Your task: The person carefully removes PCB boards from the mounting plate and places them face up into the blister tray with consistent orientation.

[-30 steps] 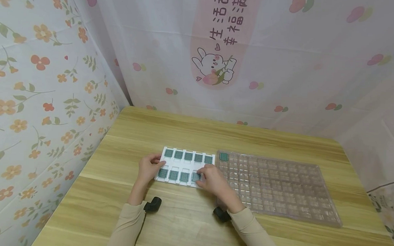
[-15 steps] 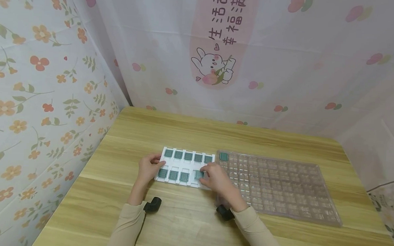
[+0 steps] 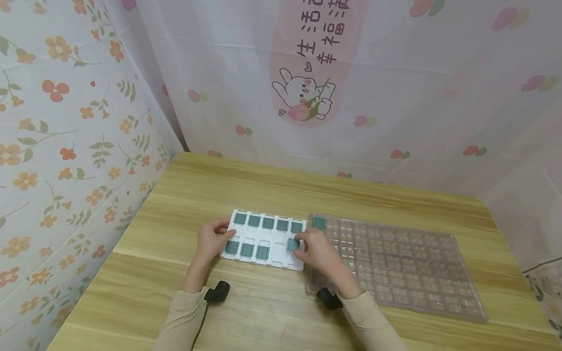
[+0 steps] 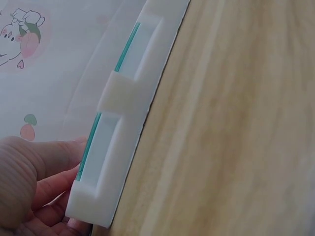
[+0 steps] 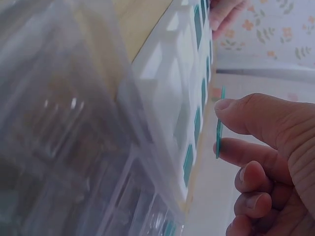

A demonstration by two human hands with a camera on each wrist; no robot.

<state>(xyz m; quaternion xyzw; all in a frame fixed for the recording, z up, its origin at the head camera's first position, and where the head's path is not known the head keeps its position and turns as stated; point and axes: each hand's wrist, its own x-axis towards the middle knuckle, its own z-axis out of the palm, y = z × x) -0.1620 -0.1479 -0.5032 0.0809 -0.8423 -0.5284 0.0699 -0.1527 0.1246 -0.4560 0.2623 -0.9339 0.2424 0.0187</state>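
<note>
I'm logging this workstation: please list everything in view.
Rectangular pocketed tray: one, white, mid-table
Rectangular plastic compartment tray: one, transparent, right of the white tray
Thin square chips: ten, green; eight in the white tray, one in the transparent tray's rear-left corner, one pinched
Woodgrain table: one, yellowish, underneath
Printed fabric hangings: count unclear, mostly white, around the table
Small devices: two, black, at wrists
Thin cable: one, black, beside left sleeve
Sleeves: two, beige, forearms
Left hand: one, bare, white tray's left end
Right hand: one, bare, pinching a chip
</note>
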